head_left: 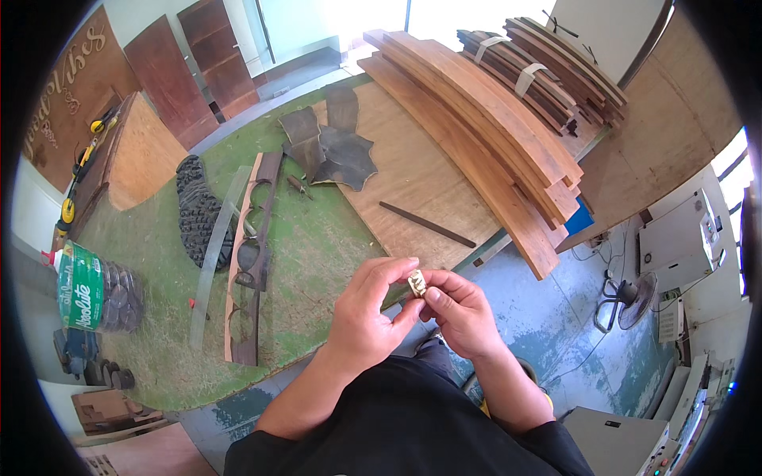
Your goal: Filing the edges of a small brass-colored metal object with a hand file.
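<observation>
from where i sit, the gold piece (417, 282) is up in the air just off the near right edge of the green table (175, 349), clear of its top. my left hand (369, 309) pinches it, forefinger over its upper end and thumb by its lower end; my right hand (467, 313) has thumb and forefinger closed in on its other side. the remaining fingers curl loosely, and i cannot tell exactly where each tip presses, since the hands hide part of the piece.

as for progress, i judge the handling to be under way: the piece is picked up and gripped from both sides, but it is not yet set down, nor do i see it joined to anything. its finer detail is too small to read, so i cannot say how finished it is.

on the left part of the table lie the cut-out strip (259, 282), the clear ruler (214, 254) and the black sole (198, 214), none of them in a hand. toward the table's far side are the leather scraps (345, 155). the dark stick (426, 224) lies on the plywood (413, 174) at the table's right, beside the planks (492, 135); neither hand touches these.
</observation>
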A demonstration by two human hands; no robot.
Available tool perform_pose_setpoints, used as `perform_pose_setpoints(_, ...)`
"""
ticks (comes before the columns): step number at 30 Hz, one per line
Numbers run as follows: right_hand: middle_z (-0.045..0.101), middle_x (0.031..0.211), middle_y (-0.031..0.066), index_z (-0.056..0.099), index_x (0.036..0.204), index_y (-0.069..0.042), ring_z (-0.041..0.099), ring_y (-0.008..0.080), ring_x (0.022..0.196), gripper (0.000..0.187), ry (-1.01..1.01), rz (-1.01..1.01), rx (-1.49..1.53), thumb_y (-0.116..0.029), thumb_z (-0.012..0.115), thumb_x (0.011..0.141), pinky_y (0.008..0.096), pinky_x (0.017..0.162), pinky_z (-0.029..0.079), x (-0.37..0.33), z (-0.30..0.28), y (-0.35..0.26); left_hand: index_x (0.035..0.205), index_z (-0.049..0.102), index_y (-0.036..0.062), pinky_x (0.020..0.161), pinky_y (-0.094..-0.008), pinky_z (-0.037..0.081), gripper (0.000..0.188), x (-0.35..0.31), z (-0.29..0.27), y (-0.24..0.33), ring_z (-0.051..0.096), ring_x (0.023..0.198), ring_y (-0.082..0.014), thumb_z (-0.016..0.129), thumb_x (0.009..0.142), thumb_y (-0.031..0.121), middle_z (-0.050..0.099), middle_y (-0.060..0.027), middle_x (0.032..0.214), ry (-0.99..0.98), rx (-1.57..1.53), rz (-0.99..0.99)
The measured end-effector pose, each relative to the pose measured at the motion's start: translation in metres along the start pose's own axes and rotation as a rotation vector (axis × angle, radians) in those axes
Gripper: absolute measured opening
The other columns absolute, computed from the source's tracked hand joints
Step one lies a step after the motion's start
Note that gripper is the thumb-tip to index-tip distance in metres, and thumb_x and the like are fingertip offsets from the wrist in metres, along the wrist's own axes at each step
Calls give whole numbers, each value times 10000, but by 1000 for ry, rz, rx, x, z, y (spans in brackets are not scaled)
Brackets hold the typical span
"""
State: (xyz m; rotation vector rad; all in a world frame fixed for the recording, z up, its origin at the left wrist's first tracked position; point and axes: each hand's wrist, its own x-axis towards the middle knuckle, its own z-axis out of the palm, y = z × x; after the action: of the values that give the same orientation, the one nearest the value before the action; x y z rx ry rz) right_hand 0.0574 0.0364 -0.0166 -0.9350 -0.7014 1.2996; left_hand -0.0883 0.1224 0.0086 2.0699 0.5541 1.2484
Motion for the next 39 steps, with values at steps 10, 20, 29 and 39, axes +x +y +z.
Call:
perform_pose_setpoints(10,663,1024,17,610,1261,11,567,78,840,302,31,20,96,-145,580,1004,233,716,451,-8,6,3,1164,611,-14,797,-300,504,383,-12,-3,-5,634,930,-158,722,798,-30,649,-103,1054,-49,-280,-203)
perform_pose_setpoints(20,674,1082,40,597,1248,29,588,84,936,281,97,-129,-213,-128,554,1019,247,805,482,-20,12,-2,1088,658,-12,779,-274,497,265,-13,-2,0,642,876,-117,727,834,12,699,-70,964,-89,-296,-291)
perform_pose_setpoints(29,683,1039,56,601,1223,38,621,99,934,259,211,-253,-417,-72,601,989,236,800,504,-25,20,2,1060,690,8,737,-268,524,220,-15,2,-7,657,818,-92,716,842,21,730,-59,908,-65,-435,-391)
perform_pose_setpoints(39,686,1039,70,591,1236,43,611,102,946,265,140,-169,-319,-65,571,995,255,830,490,-17,22,-4,1026,681,-62,718,-233,551,122,-11,-2,-14,665,804,-99,640,938,12,712,-88,909,-76,-545,-557)
